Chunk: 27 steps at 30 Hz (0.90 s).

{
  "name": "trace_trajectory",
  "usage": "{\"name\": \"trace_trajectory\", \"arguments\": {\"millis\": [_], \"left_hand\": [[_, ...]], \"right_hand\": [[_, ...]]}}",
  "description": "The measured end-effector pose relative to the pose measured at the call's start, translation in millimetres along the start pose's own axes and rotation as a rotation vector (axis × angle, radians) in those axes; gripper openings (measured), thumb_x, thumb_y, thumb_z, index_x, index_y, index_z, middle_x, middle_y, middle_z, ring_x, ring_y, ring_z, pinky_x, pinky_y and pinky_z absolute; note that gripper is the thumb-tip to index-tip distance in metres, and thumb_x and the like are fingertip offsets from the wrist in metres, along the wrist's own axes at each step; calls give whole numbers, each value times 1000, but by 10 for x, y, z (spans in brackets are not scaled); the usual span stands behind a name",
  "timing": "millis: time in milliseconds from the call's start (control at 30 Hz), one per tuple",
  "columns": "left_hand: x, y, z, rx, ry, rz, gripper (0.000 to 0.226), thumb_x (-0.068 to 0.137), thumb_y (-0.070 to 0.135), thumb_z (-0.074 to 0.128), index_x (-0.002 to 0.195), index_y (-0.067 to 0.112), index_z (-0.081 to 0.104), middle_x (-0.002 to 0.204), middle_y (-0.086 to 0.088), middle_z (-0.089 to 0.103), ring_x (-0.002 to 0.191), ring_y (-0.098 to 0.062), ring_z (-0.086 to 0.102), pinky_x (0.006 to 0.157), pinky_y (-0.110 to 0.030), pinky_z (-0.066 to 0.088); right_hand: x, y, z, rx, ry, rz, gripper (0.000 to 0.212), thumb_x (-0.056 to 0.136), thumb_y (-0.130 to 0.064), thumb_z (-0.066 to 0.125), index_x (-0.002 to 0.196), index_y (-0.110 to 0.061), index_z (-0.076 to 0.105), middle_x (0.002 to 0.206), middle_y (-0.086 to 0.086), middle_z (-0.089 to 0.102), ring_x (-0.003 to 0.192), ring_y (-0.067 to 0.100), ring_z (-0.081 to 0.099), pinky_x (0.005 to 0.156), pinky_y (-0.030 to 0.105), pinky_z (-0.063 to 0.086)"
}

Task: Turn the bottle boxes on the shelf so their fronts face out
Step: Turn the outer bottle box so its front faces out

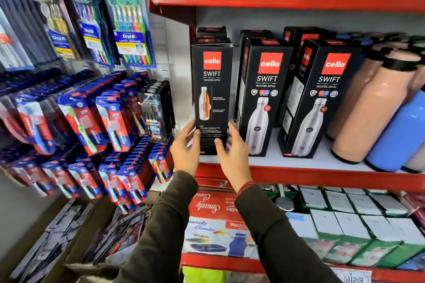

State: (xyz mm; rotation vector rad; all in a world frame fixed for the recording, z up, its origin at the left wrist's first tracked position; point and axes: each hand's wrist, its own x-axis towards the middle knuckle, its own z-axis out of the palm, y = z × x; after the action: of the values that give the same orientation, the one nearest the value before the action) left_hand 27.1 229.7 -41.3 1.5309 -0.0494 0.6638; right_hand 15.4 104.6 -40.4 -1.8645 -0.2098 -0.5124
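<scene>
My left hand [185, 148] clasps the leftmost box [212, 89] low on its left edge; my right hand [232, 151] lies spread against its right edge. The box stands at the left end of the shelf [322, 176], cutaway panel outward, beside two neighbouring boxes [264, 99]. Tall, stiff, glossy card, probably bottle-weighted: I'd grip both side walls.

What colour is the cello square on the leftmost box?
On the leftmost box, the cello square is red; head view.
</scene>
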Motion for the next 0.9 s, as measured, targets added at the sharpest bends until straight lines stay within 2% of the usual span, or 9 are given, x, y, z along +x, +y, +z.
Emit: {"name": "trace_trajectory", "arguments": {"millis": [100,200,300,400,500,633,733,800,900], "left_hand": [[3,10,-21,-129,-11,-79,30,101,22,53,127,18,66,126,-3,70,118,-12,65,101,-38,54],[-14,63,-55,-248,11,-102,36,103,34,45,121,18,71,118,4,74,114,-12,68,91,-33,58],[-20,117,-89,-268,55,-98,41,103,39,42,114,17,74,113,7,76,109,-13,70,81,-31,61],[-40,127,-112,-243,77,-61,44,103,43,41,109,17,76,113,8,75,105,-18,69,78,-32,62],[-62,85,-139,-205,53,-19,45,101,47,42,107,20,77,111,10,75,102,-20,69,78,-36,63],[50,-11,-202,-60,-3,112,30,104,28,45,124,22,67,125,8,68,119,-12,63,100,-35,52],[230,-103,-243,121,-117,125,43,104,13,44,146,15,44,149,-1,45,141,-14,41,118,-32,32],[307,-118,-272,162,-205,58,47,103,12,44,150,12,36,155,-7,38,146,-17,33,120,-29,26],[351,-120,-310,91,-287,25,42,103,10,43,145,9,40,145,-7,50,134,-8,46,112,-21,36]], "right_hand": [[7,-22,8,-8,7,-2,73,88,-25,72,150,-22,34,142,-2,55,132,12,53,110,41,45],[35,-83,24,-10,41,-21,83,77,-39,81,146,-29,37,126,-19,58,117,-7,56,105,30,49],[69,-152,47,5,54,-37,86,69,-47,84,141,-39,38,122,-20,62,114,-3,61,99,25,53],[81,-211,70,-11,81,-33,87,63,-57,85,133,-50,34,120,-24,61,114,-5,59,94,11,49],[93,-223,79,-3,111,-40,85,62,-53,87,132,-47,40,117,-24,62,111,-7,60,91,11,50],[136,-190,65,2,91,-24,87,61,-45,88,136,-32,45,120,-16,64,111,1,62,97,22,53],[155,-181,64,22,47,1,94,64,-41,87,144,-27,40,135,-9,58,124,7,56,107,28,48],[156,-187,70,21,26,15,96,66,-41,86,147,-27,36,143,-12,51,131,6,50,112,27,42],[160,-183,64,20,-12,-1,97,71,-38,81,152,-30,28,144,-18,42,135,-2,40,114,22,34]]}}
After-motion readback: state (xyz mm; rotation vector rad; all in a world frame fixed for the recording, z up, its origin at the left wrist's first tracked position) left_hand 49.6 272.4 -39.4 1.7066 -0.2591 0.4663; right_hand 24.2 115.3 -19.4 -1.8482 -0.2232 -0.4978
